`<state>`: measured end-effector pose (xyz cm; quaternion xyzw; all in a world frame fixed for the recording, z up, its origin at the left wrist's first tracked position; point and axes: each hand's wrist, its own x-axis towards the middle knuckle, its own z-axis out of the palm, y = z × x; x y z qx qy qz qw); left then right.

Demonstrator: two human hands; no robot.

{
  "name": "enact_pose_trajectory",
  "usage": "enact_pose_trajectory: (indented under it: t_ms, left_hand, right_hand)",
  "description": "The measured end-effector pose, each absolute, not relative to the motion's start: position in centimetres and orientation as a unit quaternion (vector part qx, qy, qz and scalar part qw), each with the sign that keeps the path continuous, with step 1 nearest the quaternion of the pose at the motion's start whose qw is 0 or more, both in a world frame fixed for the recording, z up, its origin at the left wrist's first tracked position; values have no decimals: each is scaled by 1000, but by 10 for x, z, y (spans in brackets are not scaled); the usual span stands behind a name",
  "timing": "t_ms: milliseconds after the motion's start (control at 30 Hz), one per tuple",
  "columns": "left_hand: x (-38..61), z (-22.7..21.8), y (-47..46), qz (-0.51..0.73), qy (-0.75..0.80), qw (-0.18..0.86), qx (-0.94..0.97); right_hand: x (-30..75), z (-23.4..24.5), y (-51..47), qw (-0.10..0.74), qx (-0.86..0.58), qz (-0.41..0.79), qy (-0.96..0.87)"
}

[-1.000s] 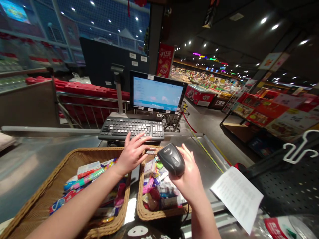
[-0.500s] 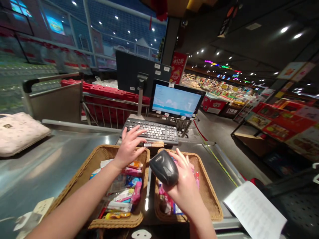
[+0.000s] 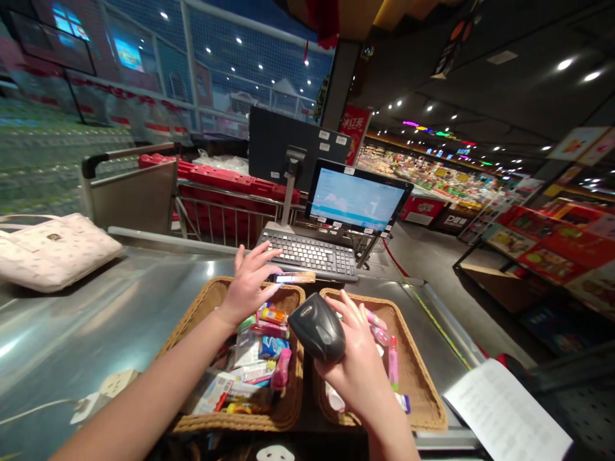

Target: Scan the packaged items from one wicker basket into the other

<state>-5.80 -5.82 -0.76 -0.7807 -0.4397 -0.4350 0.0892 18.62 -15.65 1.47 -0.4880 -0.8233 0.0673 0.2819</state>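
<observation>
My left hand [image 3: 247,288] pinches one end of a slim, narrow pack [image 3: 300,278], which is held level over the far rim of the left wicker basket [image 3: 240,422]. A bright bluish-white patch lies on the pack's label. In my right hand [image 3: 362,362] is a black barcode scanner [image 3: 318,328], its head pointing up and left toward the pack. The scanner hangs between the two baskets, and my right forearm partly covers the right wicker basket [image 3: 429,378]. Small colourful packets and tubes lie in both baskets.
Behind the baskets stand a black keyboard [image 3: 307,255], a lit monitor [image 3: 358,198] and a second screen [image 3: 295,144] turned away. A pale handbag [image 3: 57,250] rests on the metal counter [image 3: 158,272] at left. Near me are a power strip [image 3: 115,387] and a printed paper sheet [image 3: 504,406].
The view has swung slightly, so the counter and baskets sit further right in it. A bright patch now shows on the pack's label. Both hands keep their hold.
</observation>
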Motion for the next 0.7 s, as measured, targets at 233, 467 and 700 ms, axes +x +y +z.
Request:
enact_pose_trajectory:
  t_ms: [233, 467, 700]
  left_hand:
    - [-72, -8, -63, -432, -450, 85, -777]
    - [-85, -15, -66, -422, -459, 88, -777]
    - [-95, -26, -71, -401, -470, 73, -783]
  right_hand:
    - [175, 13, -159, 283, -481, 78, -826]
    - [168, 11, -160, 294, -475, 90, -825]
    - [163, 8, -159, 302, -464, 91, -828]
